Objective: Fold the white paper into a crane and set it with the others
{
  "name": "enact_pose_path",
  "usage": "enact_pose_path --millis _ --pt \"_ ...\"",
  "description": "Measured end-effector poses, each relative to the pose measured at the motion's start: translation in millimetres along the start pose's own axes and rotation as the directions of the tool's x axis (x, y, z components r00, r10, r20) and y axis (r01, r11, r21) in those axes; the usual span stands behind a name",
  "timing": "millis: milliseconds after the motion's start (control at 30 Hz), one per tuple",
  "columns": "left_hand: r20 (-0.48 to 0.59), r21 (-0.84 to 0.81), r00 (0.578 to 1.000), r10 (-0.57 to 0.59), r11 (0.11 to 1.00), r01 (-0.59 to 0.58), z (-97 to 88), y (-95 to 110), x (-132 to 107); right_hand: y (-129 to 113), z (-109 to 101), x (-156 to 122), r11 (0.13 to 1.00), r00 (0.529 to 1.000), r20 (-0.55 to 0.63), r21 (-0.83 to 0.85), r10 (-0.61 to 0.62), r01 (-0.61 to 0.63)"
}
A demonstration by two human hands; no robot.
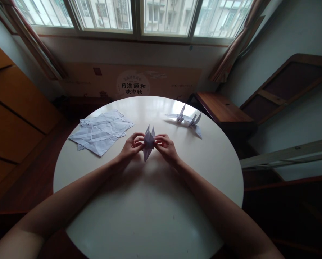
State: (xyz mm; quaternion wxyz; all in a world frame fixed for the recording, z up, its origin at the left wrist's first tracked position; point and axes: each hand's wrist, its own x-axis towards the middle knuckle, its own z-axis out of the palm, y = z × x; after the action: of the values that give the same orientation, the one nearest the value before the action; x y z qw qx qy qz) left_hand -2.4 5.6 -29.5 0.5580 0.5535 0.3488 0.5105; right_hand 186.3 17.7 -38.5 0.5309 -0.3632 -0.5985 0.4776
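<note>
Paper is all that lies on the round white table (150, 216) before you; nothing here serves as a container. Your left hand (130, 148) and right hand (166, 146) meet above the middle of the table, each pinching one side of a half-folded paper figure (149, 143), fingertips closed on its edges; the figure's two pointed flaps stand upward and a longer point hangs down between your wrists, clear of the tabletop as far as you can tell. Toward the table's left edge lies a loose stack of creased paper sheets (103, 132), flat and fanned out, overlapping one another. Near the far right edge sit two finished paper cranes (188, 119), just beside each other, wings spread. Beyond the table's far edge a cardboard panel with printed characters (132, 85) leans against the wall beneath a wide window (136, 16) with curtains drawn to both sides. A wooden cabinet (12, 108) stands off the left side, and a dark wooden bench (221, 109) off the right.
</note>
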Motion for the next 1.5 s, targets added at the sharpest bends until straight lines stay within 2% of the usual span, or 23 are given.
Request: enact_pose_path --millis 167,300,500,667,733,967,1167,1300,1500 --pt "-0.081 -0.027 0.996 -0.036 0.999 0.034 3.8 6 -2 -9 -2 -3 0.999 1.0 0.022 -0.048 -0.011 0.012" --pt "-0.079 -0.119 0.991 -0.108 0.988 0.098 4.0 6 -3 -11 -1 -3 0.999 0.999 0.037 -0.045 0.002 -0.001" --pt "-0.054 0.006 0.998 -0.039 0.999 0.039 0.8 1 -1 -5 2 -2 0.999 0.999 0.023 0.034 0.042 -0.043" --pt "-0.003 0.025 1.0 0.027 0.999 -0.027 0.2 2 -1 -2 0 0 0.991 0.992 0.09 0.093 0.086 -0.094" --pt "-0.002 0.012 1.0 0.015 1.0 -0.015 -0.6 1 -1 -2 0 0 0.993 0.992 0.095 0.084 0.078 -0.087" --pt "0.029 0.05 0.989 -0.143 0.989 0.141 -2.2 3 0 0 2 0 0.994 0.994 0.091 0.082 0.061 -0.069" --pt "0.016 0.139 0.994 -0.109 0.985 0.105 -0.8 6 -1 0 0 0 0.991 0.99 0.121 0.098 0.076 -0.088" --pt "0.027 0.068 0.992 -0.127 0.99 0.125 -0.8 5 -1 -5 0 -2 0.991 0.975 0.19 0.047 0.116 -0.127" --pt "0.025 -0.002 0.982 -0.185 0.983 0.185 0.7 6 -2 -6 1 -5 0.992 0.988 0.141 -0.116 0.071 -0.055"
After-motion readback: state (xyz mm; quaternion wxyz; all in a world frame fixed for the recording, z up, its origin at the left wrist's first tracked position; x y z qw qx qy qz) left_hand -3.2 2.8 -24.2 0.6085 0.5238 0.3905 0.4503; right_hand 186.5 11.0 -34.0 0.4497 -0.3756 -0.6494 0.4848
